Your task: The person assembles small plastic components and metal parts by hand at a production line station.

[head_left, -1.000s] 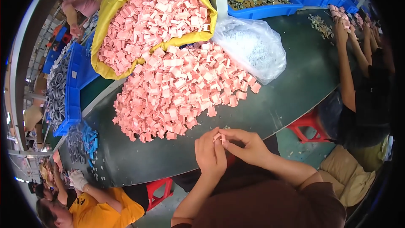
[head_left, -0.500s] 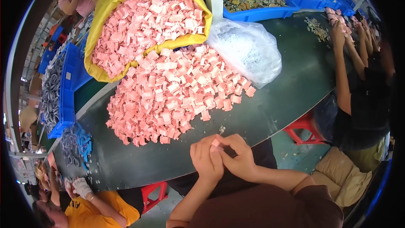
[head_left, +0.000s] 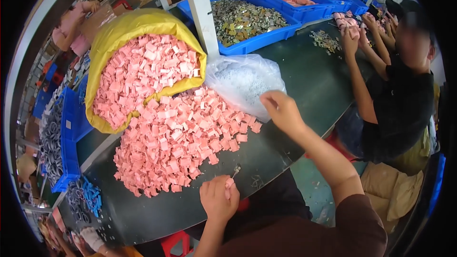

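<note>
My left hand [head_left: 220,201] is closed low over the near edge of the table. A small pink plastic piece [head_left: 229,183] shows between its thumb and fingers. Just beyond, a tiny metallic part [head_left: 237,168] lies by the fingertips. My right hand [head_left: 284,114] is raised at the near right side of a clear plastic bag [head_left: 243,77] of small pale parts. Its fingers are curled together in a pinch, and anything between them is too small to make out. A large heap of pink plastic pieces [head_left: 173,138] lies ahead of my left hand.
A yellow sack [head_left: 107,50] spills pink pieces onto the dark green table [head_left: 316,83]. Blue bins [head_left: 257,37] of metal and pink parts line the back, behind a white post [head_left: 199,12]. Grey rings and blue parts [head_left: 91,195] lie left. Co-workers [head_left: 402,81] sit on both sides.
My right hand has left my left hand and moved up and right to the clear bag. My left hand keeps the pink piece. The view has tilted, bringing more of the back into sight.
</note>
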Motion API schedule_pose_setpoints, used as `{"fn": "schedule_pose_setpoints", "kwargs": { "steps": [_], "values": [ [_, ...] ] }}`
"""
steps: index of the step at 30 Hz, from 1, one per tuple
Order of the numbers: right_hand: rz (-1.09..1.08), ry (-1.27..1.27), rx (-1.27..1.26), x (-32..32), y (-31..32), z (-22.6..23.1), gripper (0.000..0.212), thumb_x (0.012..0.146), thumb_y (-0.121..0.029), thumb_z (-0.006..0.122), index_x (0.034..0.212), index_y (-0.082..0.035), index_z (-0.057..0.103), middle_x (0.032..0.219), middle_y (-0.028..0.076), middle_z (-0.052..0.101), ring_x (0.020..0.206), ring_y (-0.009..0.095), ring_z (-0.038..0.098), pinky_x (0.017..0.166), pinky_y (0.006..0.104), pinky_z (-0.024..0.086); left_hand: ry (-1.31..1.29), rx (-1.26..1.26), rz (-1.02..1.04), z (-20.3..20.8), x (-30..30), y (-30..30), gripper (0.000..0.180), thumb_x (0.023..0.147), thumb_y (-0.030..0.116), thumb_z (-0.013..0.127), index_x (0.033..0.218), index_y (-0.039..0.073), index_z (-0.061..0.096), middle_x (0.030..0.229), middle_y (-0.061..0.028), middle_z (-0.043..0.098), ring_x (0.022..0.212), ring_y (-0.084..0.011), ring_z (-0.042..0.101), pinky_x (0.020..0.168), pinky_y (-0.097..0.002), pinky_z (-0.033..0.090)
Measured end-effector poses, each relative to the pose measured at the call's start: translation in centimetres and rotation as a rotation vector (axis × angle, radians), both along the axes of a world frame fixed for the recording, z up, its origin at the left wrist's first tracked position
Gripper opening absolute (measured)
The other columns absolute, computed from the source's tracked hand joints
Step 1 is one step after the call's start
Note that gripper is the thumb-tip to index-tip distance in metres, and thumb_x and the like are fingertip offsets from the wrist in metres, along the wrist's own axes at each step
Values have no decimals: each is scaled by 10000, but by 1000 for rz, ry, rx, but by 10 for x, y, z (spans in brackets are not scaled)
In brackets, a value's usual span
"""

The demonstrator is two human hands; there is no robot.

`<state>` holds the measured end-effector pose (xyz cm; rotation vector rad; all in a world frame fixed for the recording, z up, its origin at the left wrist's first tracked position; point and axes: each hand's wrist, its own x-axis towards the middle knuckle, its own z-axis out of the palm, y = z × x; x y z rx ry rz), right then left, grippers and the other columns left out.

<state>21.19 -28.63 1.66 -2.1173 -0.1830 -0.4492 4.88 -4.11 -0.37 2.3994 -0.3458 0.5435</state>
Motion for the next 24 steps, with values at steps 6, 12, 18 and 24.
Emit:
{"fn": "schedule_pose_setpoints", "kwargs": {
  "steps": [6, 12, 18, 24],
  "values": [
    [-38, -123, -345, 50, 0, -40, 67, 792, -83, 654, 842, -61, 692, 912, 131, 647, 927, 345, 621, 792, 435, 513, 0, 11, -17, -3, 1, 1, 177, 782, 142, 662, 950, 94, 633, 930, -65, 675, 761, -289, 566, 705, -392, 419],
    [-30, -85, -167, 51, 4, -44, 99, 853, -129, 658, 914, -55, 681, 885, 145, 676, 857, 353, 651, 755, 429, 523, -1, 3, -58, -3, 0, 5, 179, 774, 132, 662, 945, 83, 639, 908, -83, 671, 762, -293, 570, 714, -393, 411],
    [-21, 78, 182, 25, -3, -15, 142, 891, -99, 663, 1017, -37, 678, 861, 111, 698, 763, 193, 666, 707, 327, 527, 71, 50, -195, 18, -2, 3, 135, 789, 109, 650, 917, 67, 656, 884, -87, 669, 763, -292, 583, 712, -395, 427],
    [448, 553, 514, -80, 16, 5, 123, 946, -114, 667, 1028, -28, 701, 935, -2, 689, 877, 83, 630, 832, 258, 519, 115, 74, -287, 27, -10, 5, 149, 858, 132, 616, 985, 62, 650, 975, -118, 667, 900, -328, 613, 773, -443, 467]
  ]
}}
